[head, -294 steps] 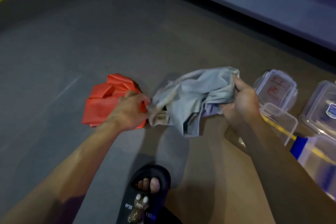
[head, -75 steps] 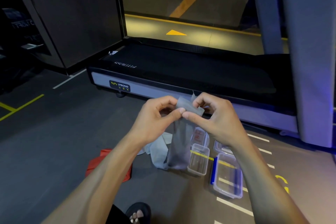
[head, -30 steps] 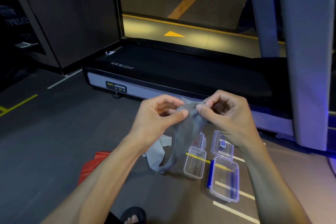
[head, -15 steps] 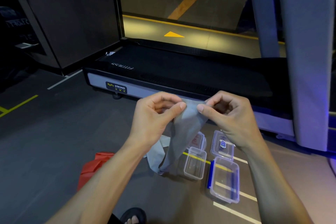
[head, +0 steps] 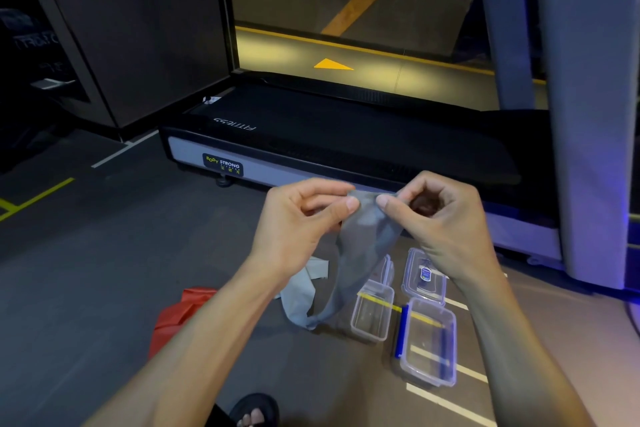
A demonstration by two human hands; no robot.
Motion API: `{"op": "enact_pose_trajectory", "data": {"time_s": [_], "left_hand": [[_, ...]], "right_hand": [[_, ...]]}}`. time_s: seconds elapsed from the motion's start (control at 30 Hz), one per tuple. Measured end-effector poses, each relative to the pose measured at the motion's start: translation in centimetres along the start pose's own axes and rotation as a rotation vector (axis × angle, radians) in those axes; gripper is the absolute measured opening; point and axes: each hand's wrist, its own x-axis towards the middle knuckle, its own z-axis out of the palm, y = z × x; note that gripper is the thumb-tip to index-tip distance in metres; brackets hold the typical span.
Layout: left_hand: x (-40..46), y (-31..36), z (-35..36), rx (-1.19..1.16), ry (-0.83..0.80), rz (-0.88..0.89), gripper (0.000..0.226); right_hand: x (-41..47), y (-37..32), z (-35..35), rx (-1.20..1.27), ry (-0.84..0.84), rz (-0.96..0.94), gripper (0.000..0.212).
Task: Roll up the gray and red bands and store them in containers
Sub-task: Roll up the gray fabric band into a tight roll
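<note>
Red band: while waiting crumpled on the floor at the left, the red band [head: 180, 314] is looking light and floppy.
Left hand: the left hand [head: 301, 222] is pinching the gray band's top edge.
Gray band: the gray band [head: 360, 250] is hanging limp and thin, probably slippery; its tail is trailing to the floor.
Right hand: the right hand [head: 436, 222] is pinching the same edge, fingers curled.
Containers: the clear containers [head: 372, 315] are lying open below.

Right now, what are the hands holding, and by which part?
Both hands, left hand and right hand, pinch the gray band at its top end; the rest hangs to the floor.
</note>
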Motion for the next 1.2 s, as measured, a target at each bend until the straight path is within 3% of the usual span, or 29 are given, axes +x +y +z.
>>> {"op": "enact_pose_trajectory", "data": {"time_s": [1.2], "left_hand": [[0.08, -0.57, 0.27, 0.120, 0.016, 0.005, 0.009]], "right_hand": [[-0.19, -0.31, 0.80, -0.073, 0.067, 0.023, 0.026]]}}
